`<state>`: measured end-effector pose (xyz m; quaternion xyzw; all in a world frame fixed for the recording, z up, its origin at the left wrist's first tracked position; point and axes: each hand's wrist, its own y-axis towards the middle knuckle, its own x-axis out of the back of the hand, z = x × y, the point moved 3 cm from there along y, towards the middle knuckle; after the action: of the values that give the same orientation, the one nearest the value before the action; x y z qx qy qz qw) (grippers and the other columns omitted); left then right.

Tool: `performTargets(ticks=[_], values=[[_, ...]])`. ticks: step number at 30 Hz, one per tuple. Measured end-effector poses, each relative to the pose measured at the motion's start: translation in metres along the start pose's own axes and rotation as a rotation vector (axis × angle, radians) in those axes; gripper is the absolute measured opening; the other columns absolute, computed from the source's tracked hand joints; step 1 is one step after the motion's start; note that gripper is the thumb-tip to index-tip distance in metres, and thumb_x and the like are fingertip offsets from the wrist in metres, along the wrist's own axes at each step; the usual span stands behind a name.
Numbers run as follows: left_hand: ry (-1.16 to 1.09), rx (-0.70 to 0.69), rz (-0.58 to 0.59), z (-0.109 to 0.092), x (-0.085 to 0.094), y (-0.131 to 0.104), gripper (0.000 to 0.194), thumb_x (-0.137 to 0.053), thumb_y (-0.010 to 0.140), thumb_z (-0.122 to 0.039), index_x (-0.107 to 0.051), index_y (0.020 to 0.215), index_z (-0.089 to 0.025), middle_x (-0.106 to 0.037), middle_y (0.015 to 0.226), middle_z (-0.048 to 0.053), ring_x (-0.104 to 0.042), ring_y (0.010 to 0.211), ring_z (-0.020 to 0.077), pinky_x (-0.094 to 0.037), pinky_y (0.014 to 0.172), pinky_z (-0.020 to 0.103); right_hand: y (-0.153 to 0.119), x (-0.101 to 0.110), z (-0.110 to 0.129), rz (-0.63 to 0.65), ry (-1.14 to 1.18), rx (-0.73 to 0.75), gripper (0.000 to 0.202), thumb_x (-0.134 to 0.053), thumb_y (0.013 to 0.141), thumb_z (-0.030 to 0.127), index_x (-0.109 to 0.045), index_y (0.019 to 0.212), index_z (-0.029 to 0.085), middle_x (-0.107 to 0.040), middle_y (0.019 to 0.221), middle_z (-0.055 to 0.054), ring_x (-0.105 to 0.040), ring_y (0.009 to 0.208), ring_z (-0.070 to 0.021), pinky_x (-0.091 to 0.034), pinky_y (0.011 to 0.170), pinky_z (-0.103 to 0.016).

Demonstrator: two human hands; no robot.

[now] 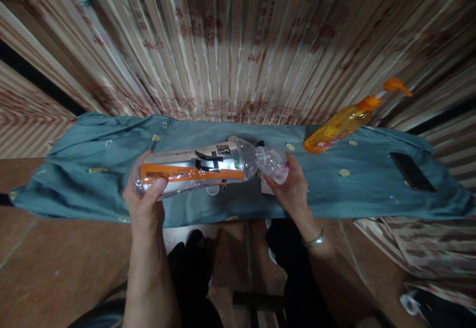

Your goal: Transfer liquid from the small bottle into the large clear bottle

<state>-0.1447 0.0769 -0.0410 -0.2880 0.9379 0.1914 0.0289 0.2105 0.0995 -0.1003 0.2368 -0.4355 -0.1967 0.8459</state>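
Note:
My left hand [148, 196] is wrapped round the base end of a large clear plastic bottle [193, 166], which has an orange and silver label with dark lettering. The bottle lies sideways in the air above the cloth, its neck pointing right. In my right hand [292, 184] is a small clear plastic bottle [274, 162] with a pinkish patch near its base. Its narrow end meets the mouth of the large bottle; whether they touch I cannot tell. Below the large bottle, a small round translucent piece [212, 190] lies on the cloth. A pale piece [266, 186] is partly hidden by my right hand.
A teal cloth with yellow pineapple prints [92, 189] covers the narrow table. An orange pump bottle [340, 124] stands at the back right, and a black phone [411, 171] lies at the right. A patterned curtain [238, 45] hangs right behind the table.

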Motion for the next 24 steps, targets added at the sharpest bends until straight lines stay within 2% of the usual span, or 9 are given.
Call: performTargets(ticks=[6, 14, 24], values=[[-0.048, 0.063, -0.058, -0.0012, -0.0023, -0.0008, 0.062, -0.092, 0.046, -0.05, -0.081, 0.101, -0.025, -0.075, 0.096, 0.002, -0.072, 0.096, 0.0285, -0.053, 0.107, 0.052, 0.0001, 0.0002, 0.0009, 0.0, 0.003, 0.004, 0.079, -0.077, 0.082, 0.047, -0.047, 0.15, 0.018, -0.067, 0.141, -0.019, -0.065, 0.132, -0.0356, -0.056, 0.11, -0.057], [0.018, 0.02, 0.0, 0.0037, 0.0019, -0.0001, 0.063, -0.087, 0.056, -0.053, -0.079, 0.112, -0.024, -0.075, 0.105, 0.005, -0.072, 0.101, 0.0293, -0.055, 0.105, 0.054, -0.0006, -0.0025, -0.0014, -0.007, -0.004, 0.009, 0.079, -0.076, 0.083, 0.048, -0.047, 0.15, 0.017, -0.066, 0.142, -0.02, -0.064, 0.133, -0.0359, -0.054, 0.112, -0.058], [-0.012, 0.03, -0.033, -0.0001, 0.0, 0.0005, 0.063, -0.09, 0.05, -0.053, -0.081, 0.106, -0.024, -0.076, 0.103, 0.004, -0.072, 0.096, 0.0284, -0.054, 0.105, 0.054, -0.0006, -0.0023, -0.0004, -0.009, -0.004, 0.019, 0.079, -0.076, 0.084, 0.049, -0.047, 0.15, 0.017, -0.066, 0.141, -0.02, -0.064, 0.132, -0.0358, -0.055, 0.111, -0.058]])
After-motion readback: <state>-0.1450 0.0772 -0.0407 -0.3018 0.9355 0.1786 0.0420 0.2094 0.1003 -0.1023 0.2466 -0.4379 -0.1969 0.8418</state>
